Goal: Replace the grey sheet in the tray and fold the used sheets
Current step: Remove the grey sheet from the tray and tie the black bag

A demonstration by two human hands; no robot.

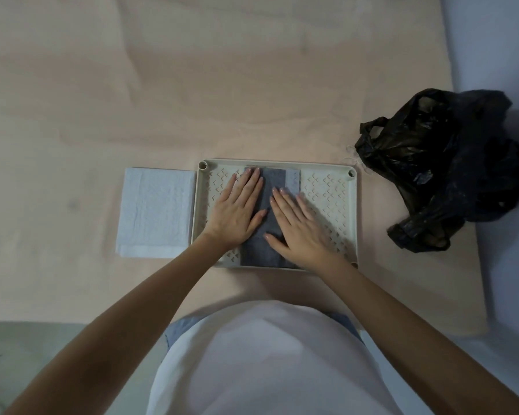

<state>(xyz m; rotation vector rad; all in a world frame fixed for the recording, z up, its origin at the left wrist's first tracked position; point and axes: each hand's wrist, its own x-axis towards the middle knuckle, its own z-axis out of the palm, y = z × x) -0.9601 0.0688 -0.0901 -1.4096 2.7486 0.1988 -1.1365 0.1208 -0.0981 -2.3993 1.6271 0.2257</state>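
Folding step: grey sheet (264,217), folded narrow, mid-tray (352,217), pressed flat under left hand (237,209) and right hand (300,227), fingers spread; next likely another fold; white sheet (156,212) beside tray

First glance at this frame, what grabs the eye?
Both hands, left hand and right hand, press flat on a folded grey sheet lying in the middle of the pale perforated tray. A crumpled black plastic bag sits to the tray's right, and a folded white sheet lies just left of it on the beige surface.
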